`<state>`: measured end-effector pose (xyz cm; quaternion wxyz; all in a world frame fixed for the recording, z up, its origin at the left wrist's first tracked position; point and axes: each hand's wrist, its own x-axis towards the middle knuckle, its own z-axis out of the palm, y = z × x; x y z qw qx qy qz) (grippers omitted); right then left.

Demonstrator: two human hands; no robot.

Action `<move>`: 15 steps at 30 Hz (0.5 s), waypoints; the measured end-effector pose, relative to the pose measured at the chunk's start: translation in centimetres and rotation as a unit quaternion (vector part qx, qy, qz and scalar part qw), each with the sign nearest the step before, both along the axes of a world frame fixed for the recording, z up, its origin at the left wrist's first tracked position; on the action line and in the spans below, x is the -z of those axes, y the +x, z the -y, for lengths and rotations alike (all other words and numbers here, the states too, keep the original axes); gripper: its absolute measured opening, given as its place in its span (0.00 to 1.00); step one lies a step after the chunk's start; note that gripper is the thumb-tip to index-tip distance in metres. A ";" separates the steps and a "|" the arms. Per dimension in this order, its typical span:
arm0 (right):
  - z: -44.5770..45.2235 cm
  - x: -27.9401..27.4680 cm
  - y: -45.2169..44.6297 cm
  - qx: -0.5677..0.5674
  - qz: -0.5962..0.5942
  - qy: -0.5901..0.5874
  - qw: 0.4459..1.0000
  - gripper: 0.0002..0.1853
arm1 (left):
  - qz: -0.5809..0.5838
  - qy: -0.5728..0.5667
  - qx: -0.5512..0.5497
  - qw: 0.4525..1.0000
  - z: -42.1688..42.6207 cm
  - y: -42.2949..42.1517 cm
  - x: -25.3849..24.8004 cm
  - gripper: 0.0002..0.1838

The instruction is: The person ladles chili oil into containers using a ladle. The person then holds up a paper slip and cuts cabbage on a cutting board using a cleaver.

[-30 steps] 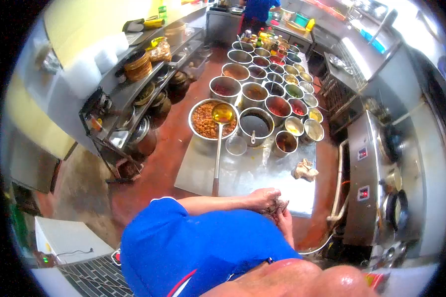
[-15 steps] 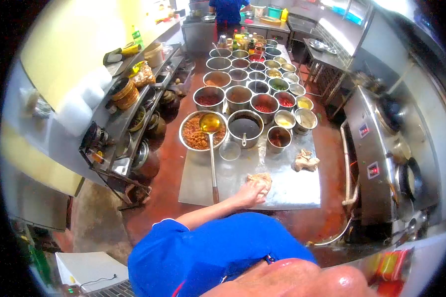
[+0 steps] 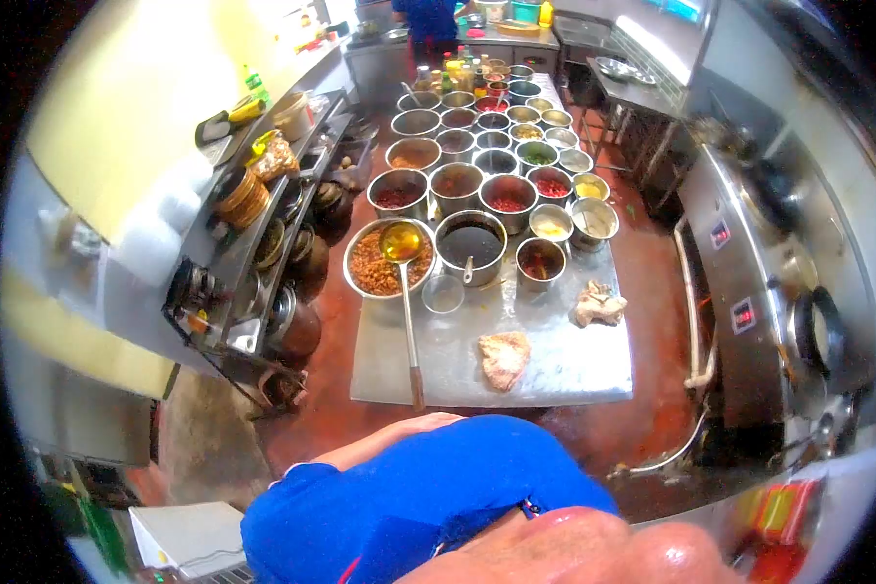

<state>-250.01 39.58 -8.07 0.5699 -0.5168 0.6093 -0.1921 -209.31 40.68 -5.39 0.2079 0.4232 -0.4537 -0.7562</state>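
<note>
Left forearm crossing low, but both hands are tucked out of sight behind the blue shirt, so whether either grip is apart or clamped, can't tell! Beyond the hidden left grip, left to right on the worktop: one ladle resting on one basin, one clear bowl, then two crumpled, cloth-like pieces, near cloth and far cloth. And the change: half a second ago the left hand covered the near cloth; now it lies bare!
</note>
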 end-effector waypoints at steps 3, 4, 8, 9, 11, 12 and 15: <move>0.8 -0.1 -0.5 -0.016 -0.002 0.002 1.000 0.21 | -0.046 0.060 -0.052 0.996 -2.4 0.2 -0.8 0.26; 1.1 -0.2 -0.6 -0.022 -0.004 0.002 1.000 0.21 | -0.040 0.050 -0.061 0.996 -3.0 0.4 -0.9 0.26; 2.1 -0.9 -1.1 -0.041 -0.012 0.003 0.999 0.21 | -0.007 0.064 -0.086 0.994 -4.0 1.1 -4.8 0.25; 2.3 -1.1 -1.2 -0.044 -0.015 0.003 0.999 0.21 | 0.003 0.082 -0.091 0.992 -4.4 1.3 -5.9 0.24; 2.7 -1.4 -1.4 -0.053 -0.018 0.003 0.998 0.21 | 0.065 0.045 -0.097 0.992 -5.7 2.4 -4.9 0.25; 2.9 -1.5 -1.6 -0.058 -0.020 0.003 0.998 0.21 | 0.092 0.058 -0.107 0.988 -6.4 2.8 -4.6 0.25; 3.3 -2.0 -2.0 -0.074 -0.029 0.004 0.997 0.21 | 0.149 0.070 -0.128 0.978 -9.8 3.2 -3.3 0.25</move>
